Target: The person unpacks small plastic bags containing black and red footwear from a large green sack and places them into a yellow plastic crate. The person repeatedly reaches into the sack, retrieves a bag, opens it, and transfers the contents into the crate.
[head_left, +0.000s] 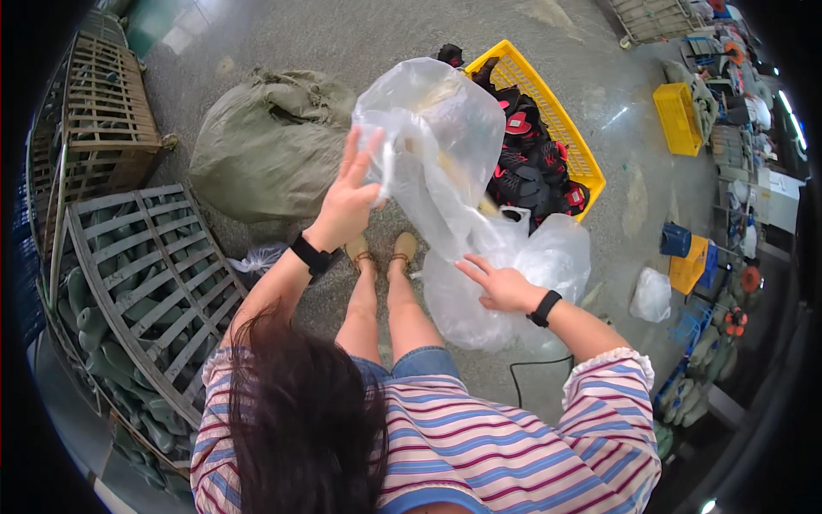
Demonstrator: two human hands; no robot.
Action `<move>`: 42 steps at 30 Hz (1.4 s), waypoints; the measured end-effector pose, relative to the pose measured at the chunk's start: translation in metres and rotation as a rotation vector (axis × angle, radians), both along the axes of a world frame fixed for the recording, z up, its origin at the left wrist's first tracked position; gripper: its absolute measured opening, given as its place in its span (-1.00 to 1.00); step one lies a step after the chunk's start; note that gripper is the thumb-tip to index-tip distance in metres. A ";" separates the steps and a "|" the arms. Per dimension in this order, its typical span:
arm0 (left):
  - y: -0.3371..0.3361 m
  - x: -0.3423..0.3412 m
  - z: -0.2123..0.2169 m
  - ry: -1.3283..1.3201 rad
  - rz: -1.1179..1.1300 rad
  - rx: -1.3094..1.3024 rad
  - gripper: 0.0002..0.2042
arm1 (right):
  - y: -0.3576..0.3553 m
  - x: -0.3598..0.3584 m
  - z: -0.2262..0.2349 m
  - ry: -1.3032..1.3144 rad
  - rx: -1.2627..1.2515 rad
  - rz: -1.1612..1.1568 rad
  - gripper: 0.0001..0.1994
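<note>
A large clear plastic bag (437, 107) billows in front of me, its loose folds trailing down toward my right hand. At its left edge, my left hand (347, 193) has the plastic between thumb and fingers, and some fingertips are blurred behind the film. My right hand (505, 287) reaches in from the right with index and middle fingers stretched out, their tips against the lower folds. Beneath that hand, more crumpled clear plastic (548, 261) bulges. Past the bag stands a yellow crate (552, 86) full of black shoe pieces with red patches (522, 163).
A stuffed olive-green sack (265, 154) sits at the left. Nearer is a slatted crate (158, 283) of dark green foot-shaped forms, with a wooden slatted crate (107, 94) behind. A black cable (539, 362) lies by my right arm. Yellow bins (676, 118) and a white bag (651, 294) stand farther right.
</note>
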State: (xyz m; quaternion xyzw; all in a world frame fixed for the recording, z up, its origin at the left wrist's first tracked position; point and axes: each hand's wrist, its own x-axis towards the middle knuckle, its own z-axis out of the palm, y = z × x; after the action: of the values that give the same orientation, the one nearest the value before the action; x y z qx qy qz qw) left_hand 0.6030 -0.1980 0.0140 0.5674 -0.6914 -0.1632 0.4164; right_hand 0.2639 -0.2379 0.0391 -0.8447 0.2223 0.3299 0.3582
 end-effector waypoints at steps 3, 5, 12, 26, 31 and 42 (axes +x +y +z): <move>0.005 0.003 -0.012 -0.103 -0.221 0.009 -0.91 | -0.013 0.014 0.016 -0.140 0.090 -0.097 -0.17; 0.015 0.001 -0.013 -0.062 -0.293 0.082 -0.88 | -0.023 0.025 0.020 -0.183 0.251 -0.130 -0.22; 0.052 -0.045 0.038 -0.043 -0.477 0.166 -0.82 | -0.059 0.144 -0.082 -0.721 0.843 -0.444 -0.20; 0.133 0.035 0.002 0.051 -0.220 0.932 -0.75 | -0.150 0.132 -0.156 -1.046 1.177 -1.449 -0.71; 0.142 0.009 0.044 1.481 0.040 0.649 -0.92 | -0.175 0.150 -0.144 -1.116 0.992 -1.476 -0.73; 0.158 -0.028 0.039 1.706 -0.138 1.516 -0.80 | -0.182 0.110 -0.124 -1.010 0.488 -1.223 -0.77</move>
State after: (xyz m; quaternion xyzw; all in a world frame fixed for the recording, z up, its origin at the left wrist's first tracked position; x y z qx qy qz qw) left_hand 0.5746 -0.0399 0.0534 0.3377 0.0633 -0.8930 0.2907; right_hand 0.3738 -0.4200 -0.0852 -0.5199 0.3769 -0.3033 0.7041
